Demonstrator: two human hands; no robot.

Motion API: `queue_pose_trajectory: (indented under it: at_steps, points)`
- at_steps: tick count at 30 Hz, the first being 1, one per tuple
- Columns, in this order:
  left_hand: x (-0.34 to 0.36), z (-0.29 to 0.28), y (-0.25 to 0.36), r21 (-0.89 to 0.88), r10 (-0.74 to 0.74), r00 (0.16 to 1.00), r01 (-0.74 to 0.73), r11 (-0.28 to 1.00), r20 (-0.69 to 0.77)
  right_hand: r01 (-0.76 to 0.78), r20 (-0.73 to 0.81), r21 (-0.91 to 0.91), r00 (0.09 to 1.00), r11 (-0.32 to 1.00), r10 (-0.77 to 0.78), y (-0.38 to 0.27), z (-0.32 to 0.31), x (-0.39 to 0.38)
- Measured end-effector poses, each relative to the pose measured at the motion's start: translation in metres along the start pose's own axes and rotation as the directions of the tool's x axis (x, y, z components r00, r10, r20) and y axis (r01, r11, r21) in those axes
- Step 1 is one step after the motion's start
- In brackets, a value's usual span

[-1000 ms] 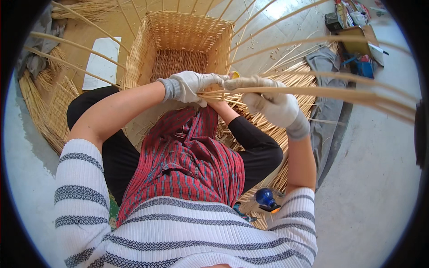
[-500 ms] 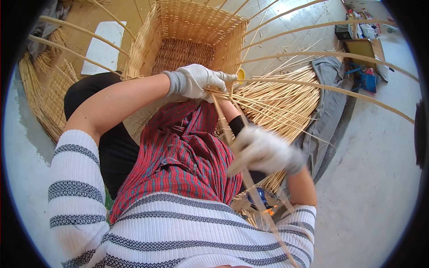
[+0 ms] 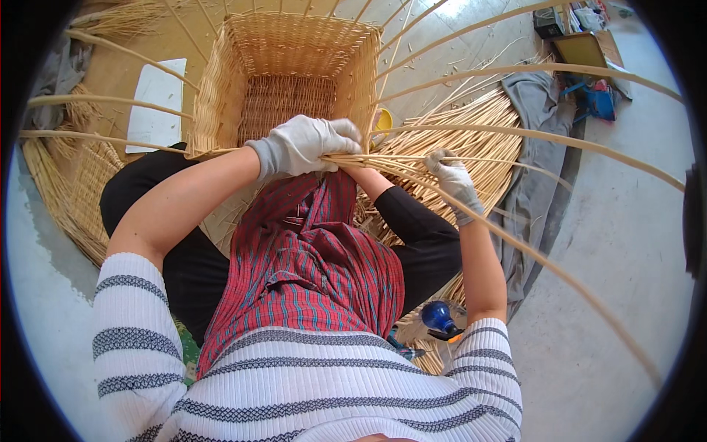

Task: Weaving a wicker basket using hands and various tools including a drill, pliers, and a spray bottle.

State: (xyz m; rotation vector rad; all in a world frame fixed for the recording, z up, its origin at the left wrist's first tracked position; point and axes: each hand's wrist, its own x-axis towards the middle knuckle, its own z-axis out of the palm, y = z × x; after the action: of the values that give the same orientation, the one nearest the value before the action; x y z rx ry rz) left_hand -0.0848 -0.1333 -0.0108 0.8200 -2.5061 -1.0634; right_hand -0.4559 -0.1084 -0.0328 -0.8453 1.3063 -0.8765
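A square wicker basket (image 3: 213, 99) stands tilted before my knees, its open top toward me and long stakes fanning out from its rim. My gloved left hand (image 3: 303, 144) is closed at the near right corner of the rim, pressing on the wicker rods gathered there. Out to the right, my gloved right hand (image 3: 454, 184) pinches a thin wicker rod (image 3: 508, 163) running from that corner. Below it a thicker stake (image 3: 545, 261) sweeps down to the right, past my right wrist. The rods' crossing at the corner is partly hidden by the left glove.
A large bundle of peeled rods (image 3: 479, 136) lies right of the basket on grey cloth (image 3: 541, 110). A yellow bowl (image 3: 382, 121) sits by the corner. Near my right forearm is a blue spray bottle (image 3: 437, 317). A white board (image 3: 158, 103) lies on the left.
My right hand has moved up and outward from beside my lap and now pinches a thin rod. The thick stake has swung from pointing down to lower right. My left hand shifted slightly left.
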Motion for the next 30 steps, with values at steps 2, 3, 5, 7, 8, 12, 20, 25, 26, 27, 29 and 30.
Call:
queue_pose_trajectory:
  at_steps: [2, 3, 5, 7, 8, 12, 20, 25, 26, 27, 29, 30]
  points:
    - [0.0, 0.001, 0.0, 0.024, -0.013, 1.0, 0.013, 1.0, -0.011, -0.045, 0.035, -0.015, 0.998, 0.999, 0.046, -0.004, 0.001, 0.0]
    - [0.0, 0.002, -0.001, 0.051, 0.027, 0.999, -0.026, 0.998, -0.019, -0.08, 0.01, -0.082, 0.997, 0.993, 0.081, -0.008, 0.002, 0.0]
    - [0.0, 0.003, -0.002, 0.08, 0.071, 0.997, -0.069, 0.994, -0.024, -0.096, 0.035, -0.125, 0.994, 0.987, 0.102, -0.014, 0.006, 0.002]
    - [0.0, 0.004, -0.004, 0.033, 0.039, 0.999, -0.039, 0.999, 0.004, -0.112, -0.02, -0.16, 0.994, 0.981, 0.11, -0.018, 0.01, 0.002]
    - [0.0, 0.005, -0.005, 0.033, 0.04, 0.999, -0.04, 0.999, 0.005, -0.106, -0.019, -0.176, 0.994, 0.979, 0.105, -0.019, 0.011, 0.002]
    - [-0.001, 0.008, -0.005, 0.056, 0.05, 0.998, -0.048, 0.997, -0.031, -0.061, -0.024, -0.263, 0.998, 0.963, 0.056, -0.029, 0.015, -0.002]
    - [0.0, 0.009, -0.001, 0.114, 0.076, 0.995, -0.069, 0.991, -0.061, 0.648, 0.536, -0.594, 0.761, 0.476, -0.366, -0.117, 0.085, -0.005]
    - [-0.003, 0.005, 0.003, 0.185, 0.019, 0.999, -0.024, 0.982, 0.03, 0.677, 0.566, -0.731, 0.673, 0.088, -0.476, -0.109, 0.188, 0.016]
    - [-0.003, 0.004, 0.002, 0.184, -0.004, 0.999, -0.004, 0.983, 0.046, 0.574, 0.512, -0.819, 0.726, -0.004, -0.459, -0.104, 0.194, 0.016]
    - [-0.004, 0.005, 0.002, 0.172, 0.019, 0.999, -0.024, 0.985, 0.036, 0.512, 0.494, -0.852, 0.72, -0.106, -0.487, -0.098, 0.195, 0.014]
    - [-0.004, 0.006, 0.001, 0.185, 0.056, 0.998, -0.058, 0.981, 0.017, 0.569, 0.516, -0.822, 0.727, -0.023, -0.453, -0.092, 0.18, 0.006]
    - [-0.003, 0.007, 0.0, 0.208, 0.038, 0.999, -0.043, 0.977, 0.029, 0.687, 0.588, -0.725, 0.652, 0.046, -0.479, -0.091, 0.167, 0.002]
